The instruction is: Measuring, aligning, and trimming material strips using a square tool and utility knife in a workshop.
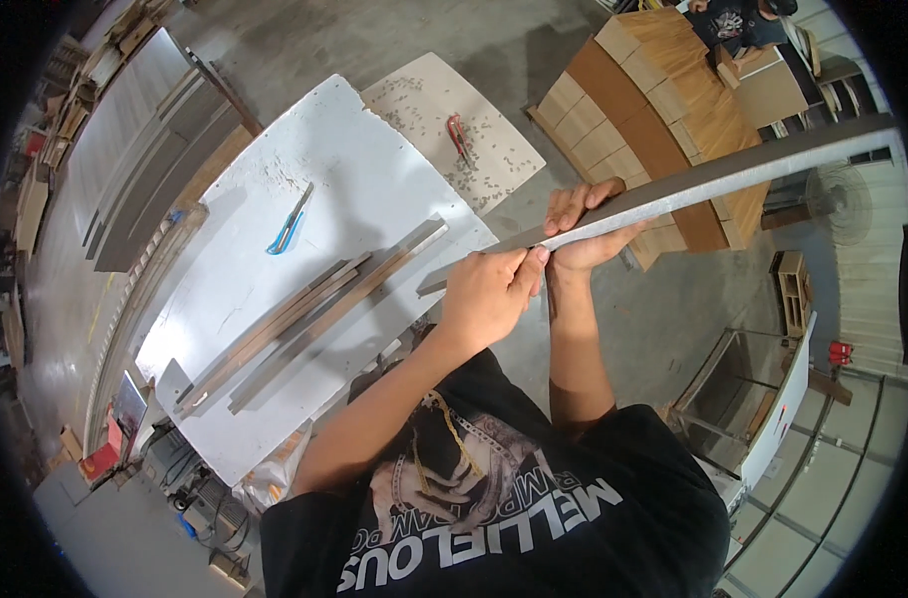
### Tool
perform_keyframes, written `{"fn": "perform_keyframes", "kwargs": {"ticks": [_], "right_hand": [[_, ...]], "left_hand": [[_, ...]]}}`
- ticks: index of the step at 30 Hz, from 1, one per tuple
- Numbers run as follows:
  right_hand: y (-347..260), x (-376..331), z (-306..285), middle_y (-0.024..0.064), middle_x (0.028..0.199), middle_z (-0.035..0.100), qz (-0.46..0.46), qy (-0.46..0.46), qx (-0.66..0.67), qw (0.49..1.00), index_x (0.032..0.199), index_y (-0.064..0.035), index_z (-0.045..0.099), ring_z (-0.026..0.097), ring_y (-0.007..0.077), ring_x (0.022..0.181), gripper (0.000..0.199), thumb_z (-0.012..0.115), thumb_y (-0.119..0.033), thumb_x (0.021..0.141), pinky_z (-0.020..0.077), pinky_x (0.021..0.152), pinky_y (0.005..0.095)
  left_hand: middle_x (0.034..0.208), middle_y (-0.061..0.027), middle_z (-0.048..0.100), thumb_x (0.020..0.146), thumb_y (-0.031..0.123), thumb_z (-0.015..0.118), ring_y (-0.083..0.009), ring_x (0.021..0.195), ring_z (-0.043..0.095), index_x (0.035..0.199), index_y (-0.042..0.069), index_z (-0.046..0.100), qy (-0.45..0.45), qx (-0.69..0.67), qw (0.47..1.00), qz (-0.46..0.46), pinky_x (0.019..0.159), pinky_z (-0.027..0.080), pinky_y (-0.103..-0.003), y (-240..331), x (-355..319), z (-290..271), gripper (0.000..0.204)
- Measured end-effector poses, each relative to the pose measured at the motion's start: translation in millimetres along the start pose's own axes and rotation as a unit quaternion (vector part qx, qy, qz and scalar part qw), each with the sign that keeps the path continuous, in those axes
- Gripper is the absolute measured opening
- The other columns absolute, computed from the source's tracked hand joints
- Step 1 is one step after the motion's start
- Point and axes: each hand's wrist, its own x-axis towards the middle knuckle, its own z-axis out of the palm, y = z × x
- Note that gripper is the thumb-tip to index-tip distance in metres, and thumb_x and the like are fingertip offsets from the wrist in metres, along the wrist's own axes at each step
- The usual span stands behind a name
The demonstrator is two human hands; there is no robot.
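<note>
A long grey strip of board (693, 187) runs slantwise from the table's right edge to the upper right, held up in both hands. My left hand (491, 291) is closed round it near its lower end, thumb and fingertips at its pale edge. Farther along, my right hand (589, 224) grips the same strip from beneath, fingers curled over its far side. On the white table (237, 216) to the left lie several narrow strips (339, 314), grey and brown, side by side. A blue utility knife (291, 221) rests beyond them.
A red utility knife (460, 140) lies on a pale board strewn with small scraps, past the table. Stacked wooden boxes (643, 95) stand at the far right, with another person (738, 30) behind. A fan (839, 204) and a framed metal cart (738, 394) are on the right.
</note>
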Motion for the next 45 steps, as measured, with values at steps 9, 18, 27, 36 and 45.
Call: {"fn": "perform_keyframes", "kwargs": {"ticks": [9, 18, 27, 36, 45], "right_hand": [[-58, 88, -41, 0.0018, 0.053, 0.036, -0.03, 0.161, -0.05, 0.985, 0.077, -0.0144, 0.042, 0.036, 0.0152, 0.04, 0.077, 0.026, -0.087, 0.096, 0.031, 0.035, 0.0292], [-13, 47, 2, 0.0011, 0.052, 0.035, 0.058, 0.052, -0.106, 0.991, 0.08, -0.0137, 0.043, 0.036, 0.0138, 0.04, 0.073, 0.027, -0.082, 0.099, 0.0328, 0.037, 0.0288], [-5, 18, 43, 0.0019, 0.061, 0.046, 0.05, 0.045, -0.079, 0.995, 0.086, -0.0106, 0.05, 0.045, 0.014, 0.044, 0.077, 0.036, -0.086, 0.096, 0.0408, 0.042, 0.0285], [45, -9, 55, 0.0022, 0.059, 0.039, 0.095, -0.018, -0.17, 0.981, 0.086, -0.0099, 0.045, 0.037, 0.0125, 0.044, 0.044, 0.058, -0.049, 0.104, 0.034, 0.04, 0.029], [156, 125, -47, 0.0057, 0.077, 0.056, 0.057, 0.159, -0.355, 0.919, 0.093, -0.0025, 0.057, 0.051, 0.0192, 0.065, 0.05, 0.069, -0.051, 0.097, 0.0457, 0.059, 0.0352]], "left_hand": [[0.062, -0.0099, 0.064, 0.108, 0.041, 0.056, -0.0212, 0.056, 0.065, 0.079, 0.001, 0.065, -0.06, -0.088, 0.99, -0.089, 0.059, 0.051, -0.035, -133, -103, -57, 0.05], [0.09, -0.0128, 0.077, 0.104, 0.043, 0.063, -0.0175, 0.086, 0.073, 0.098, -0.001, 0.076, -0.066, -0.043, 0.996, -0.051, 0.075, 0.055, -0.033, -102, -62, -47, 0.047], [0.066, -0.0076, 0.068, 0.103, 0.044, 0.064, -0.0137, 0.06, 0.065, 0.082, -0.002, 0.072, -0.003, -0.107, 0.99, -0.092, 0.061, 0.052, -0.029, -82, -33, -20, 0.051], [0.057, -0.0067, 0.053, 0.105, 0.038, 0.062, -0.0142, 0.053, 0.046, 0.08, 0.0, 0.066, 0.075, -0.094, 0.992, -0.035, 0.053, 0.038, -0.036, -62, -28, -42, 0.046], [0.061, -0.0065, 0.048, 0.105, 0.03, 0.063, -0.0121, 0.054, 0.045, 0.077, 0.001, 0.058, 0.05, -0.105, 0.988, -0.103, 0.053, 0.036, -0.036, -97, -175, -129, 0.04]]}}
